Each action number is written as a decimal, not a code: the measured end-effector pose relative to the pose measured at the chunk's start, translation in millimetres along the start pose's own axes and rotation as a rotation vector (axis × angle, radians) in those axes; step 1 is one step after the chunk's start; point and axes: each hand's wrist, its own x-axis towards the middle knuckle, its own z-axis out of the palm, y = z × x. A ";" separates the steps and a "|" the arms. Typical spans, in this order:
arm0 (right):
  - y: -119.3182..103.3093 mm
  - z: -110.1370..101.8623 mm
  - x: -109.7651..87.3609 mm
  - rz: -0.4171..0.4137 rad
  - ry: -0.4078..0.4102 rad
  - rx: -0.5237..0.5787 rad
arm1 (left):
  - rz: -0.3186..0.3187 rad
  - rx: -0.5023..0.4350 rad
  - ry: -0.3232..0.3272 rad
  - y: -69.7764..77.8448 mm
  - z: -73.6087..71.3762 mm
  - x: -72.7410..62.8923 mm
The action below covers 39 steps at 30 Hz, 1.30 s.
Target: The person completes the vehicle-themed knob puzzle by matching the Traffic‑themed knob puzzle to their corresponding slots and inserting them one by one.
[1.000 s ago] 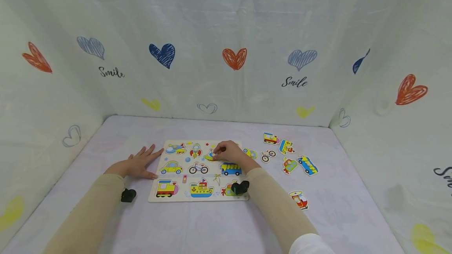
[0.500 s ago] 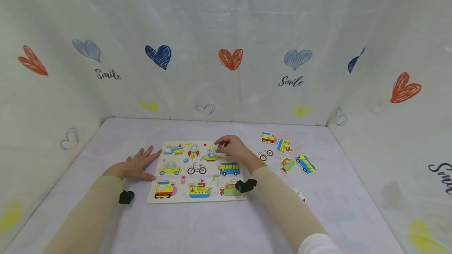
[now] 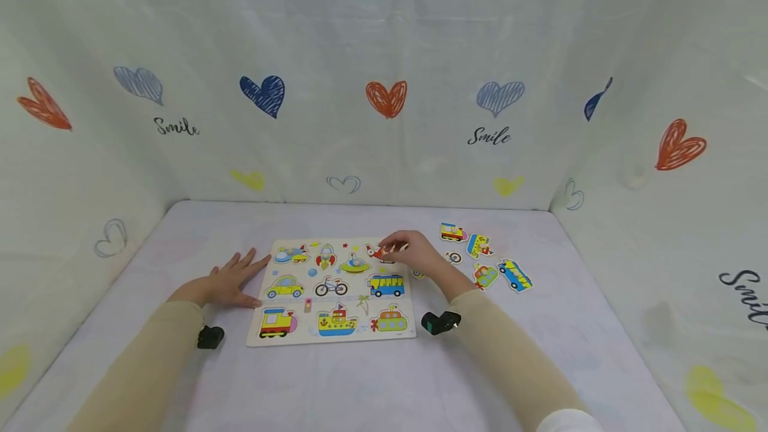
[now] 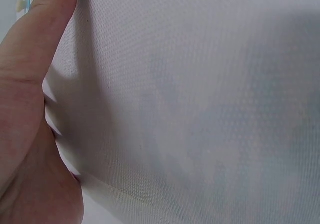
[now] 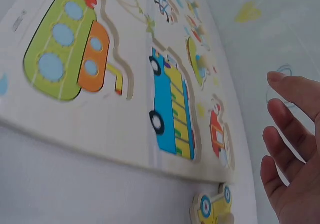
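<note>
A wooden puzzle board (image 3: pixel 336 292) with vehicle pictures lies on the table. My left hand (image 3: pixel 231 280) is spread flat beside it, fingertips and thumb at its left edge; the left wrist view shows part of this hand (image 4: pixel 25 84) over the cloth. My right hand (image 3: pixel 417 253) hovers above the board's top right corner, by the helicopter picture (image 3: pixel 375 253). Its fingers (image 5: pixel 285 114) are loosely bent and hold nothing in the right wrist view. The flying saucer piece (image 3: pixel 355 264) lies in its recess, as do the plane (image 3: pixel 291 254) and rocket (image 3: pixel 326 257) pieces.
Loose pieces lie right of the board: a train (image 3: pixel 453 232), a ship (image 3: pixel 479 245), a submarine (image 3: pixel 485 276), a bus (image 3: pixel 515 276) and a bicycle (image 3: pixel 453 258) partly hidden by the right arm. A yellow car piece (image 5: pixel 215 206) lies close to the board's right edge.
My right hand has let go of the flying saucer piece, which stays in the board, and has moved right to the helicopter picture. The left hand keeps its place at the board's edge.
</note>
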 end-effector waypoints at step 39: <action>80.4 -74.1 -107.4 0.031 -0.011 -0.081 | 0.013 0.012 0.008 -3.8 1.4 1.9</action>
